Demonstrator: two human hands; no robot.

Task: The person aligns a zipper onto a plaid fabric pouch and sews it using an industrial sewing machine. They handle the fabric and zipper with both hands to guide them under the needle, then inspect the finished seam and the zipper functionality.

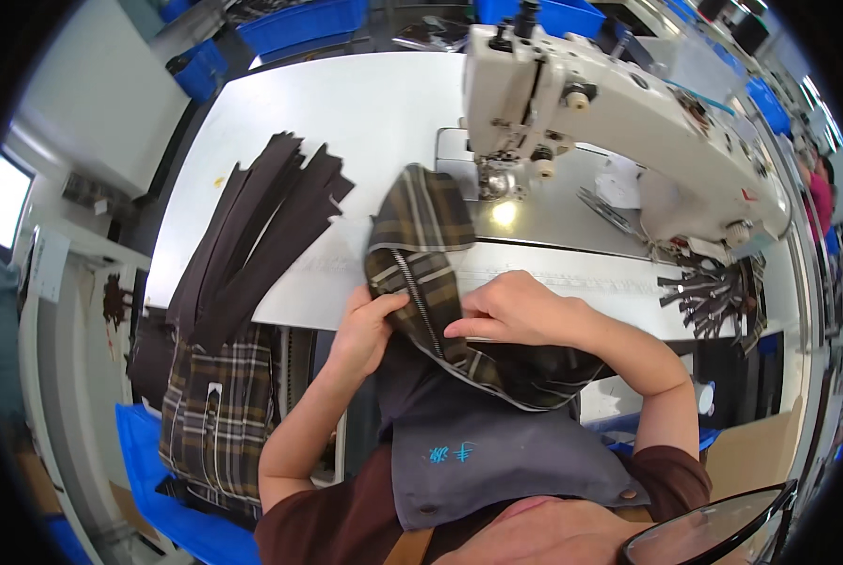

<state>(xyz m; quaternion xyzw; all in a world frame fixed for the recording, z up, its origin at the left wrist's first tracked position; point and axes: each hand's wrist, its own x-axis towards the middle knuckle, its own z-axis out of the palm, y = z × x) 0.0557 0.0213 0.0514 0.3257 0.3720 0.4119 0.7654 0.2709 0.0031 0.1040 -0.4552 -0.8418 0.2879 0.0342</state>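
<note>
In front of me a plaid fabric piece (431, 226) in dark brown, olive and white hangs over the table's near edge. A silver zipper (410, 287) runs down it, and a pale edging follows its lower rim. My left hand (370, 325) pinches the left side of this piece beside the zipper, thumb on top. From the right, my right hand (511, 311) has its fingers curled at the fabric and its thumb pointing toward the zipper. What lies under the right fingers is hidden. The lower part of the piece droops over my lap.
Behind the work stands a white sewing machine (619, 132), its lamp lit. Scissors (606, 209) lie under its arm. Dark fabric strips (252, 235) spread on the left of the white table (365, 104). More plaid pieces (216, 405) hang over a blue bin (144, 452); short strips (713, 292) sit right.
</note>
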